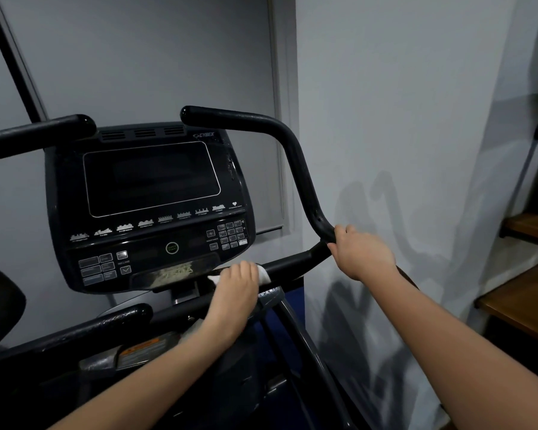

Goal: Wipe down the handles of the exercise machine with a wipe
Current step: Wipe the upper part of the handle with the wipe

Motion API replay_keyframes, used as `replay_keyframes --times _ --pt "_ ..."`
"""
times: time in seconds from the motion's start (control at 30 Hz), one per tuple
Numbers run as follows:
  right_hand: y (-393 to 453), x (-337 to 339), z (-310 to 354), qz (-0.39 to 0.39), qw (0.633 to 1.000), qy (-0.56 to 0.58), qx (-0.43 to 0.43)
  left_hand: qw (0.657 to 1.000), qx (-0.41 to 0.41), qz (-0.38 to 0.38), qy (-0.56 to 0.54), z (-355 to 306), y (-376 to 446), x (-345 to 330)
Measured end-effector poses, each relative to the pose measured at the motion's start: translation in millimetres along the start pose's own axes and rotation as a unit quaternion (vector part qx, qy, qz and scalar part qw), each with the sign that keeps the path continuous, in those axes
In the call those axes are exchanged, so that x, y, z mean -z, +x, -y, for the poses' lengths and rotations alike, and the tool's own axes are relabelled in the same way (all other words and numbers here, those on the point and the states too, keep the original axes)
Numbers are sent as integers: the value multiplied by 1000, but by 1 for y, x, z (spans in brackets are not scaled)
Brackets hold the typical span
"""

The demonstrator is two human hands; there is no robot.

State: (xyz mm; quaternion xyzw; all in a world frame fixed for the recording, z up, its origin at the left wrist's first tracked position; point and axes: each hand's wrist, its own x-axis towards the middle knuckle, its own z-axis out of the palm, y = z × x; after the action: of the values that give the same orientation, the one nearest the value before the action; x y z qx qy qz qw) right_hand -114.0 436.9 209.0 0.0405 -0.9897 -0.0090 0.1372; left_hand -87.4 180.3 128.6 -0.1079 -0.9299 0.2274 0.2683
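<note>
Hands on black handlebar

Left hand [235, 285] curls over the black tubular right handle [292, 262] of the exercise machine, pressing a white crumpled wipe [264, 274] against the bar just below the black console with dark screen [151, 209]. Wipe shows at both sides of the fingers. Right hand [362, 252] grips the same handle at its bend, beside the grey wall [401, 119]. Wooden steps [522, 293] at far right.
</note>
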Motion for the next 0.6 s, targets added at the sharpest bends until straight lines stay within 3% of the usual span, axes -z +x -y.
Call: replay_keyframes --times 0.07,0.2,0.27,0.33,0.37,0.5,0.6 --pt "0 -1 0 -1 1000 -2 -2 999 -29 19 15 -17 17 7" --pt "3 -4 -1 -8 1000 -9 6 988 -69 133 -38 -57 57 8" --pt "6 -5 -2 -5 1000 0 11 983 -69 159 -55 -64 75 15" --pt "8 -4 -3 0 1000 1 15 986 -59 131 -82 -66 90 22" --pt "8 -4 -3 4 1000 -2 15 978 -57 142 -142 -63 99 25" --pt "8 -3 -4 11 1000 6 12 884 -27 330 -329 -27 113 47" --pt "7 -1 -4 15 1000 10 15 847 -3 380 -370 7 95 44"
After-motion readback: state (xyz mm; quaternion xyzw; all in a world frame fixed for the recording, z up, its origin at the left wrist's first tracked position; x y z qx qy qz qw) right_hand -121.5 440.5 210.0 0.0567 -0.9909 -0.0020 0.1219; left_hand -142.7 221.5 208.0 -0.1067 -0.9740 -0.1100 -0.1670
